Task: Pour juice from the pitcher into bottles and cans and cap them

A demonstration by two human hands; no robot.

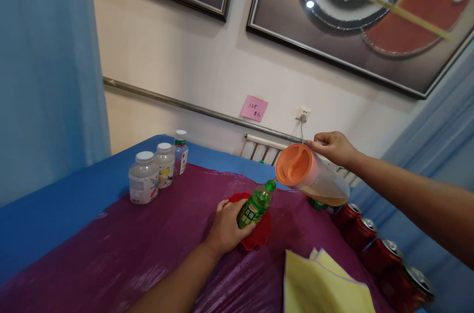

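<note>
My left hand (pixel 231 224) is wrapped round a green plastic drink bottle (pixel 255 207), which leans to the right. Under the bottle lies a red scalloped dish (pixel 261 234), partly hidden by my hand. High on the right, my right hand (pixel 331 147) grips the handle of a clear pitcher (pixel 326 182) with an orange lid (pixel 294 164). The pitcher is tipped left, its lid edge close to the bottle's green top, and light brown liquid lies along its lower side. Whether liquid is flowing between them is too small to tell.
Three white-capped clear containers, including a wide jar (pixel 143 179), stand at the back left. Several red cans (pixel 383 254) line the right edge. Yellow cloths (pixel 322 283) lie at the front right on purple plastic sheeting (pixel 155 254). Behind the table is a wall rail (pixel 192 105).
</note>
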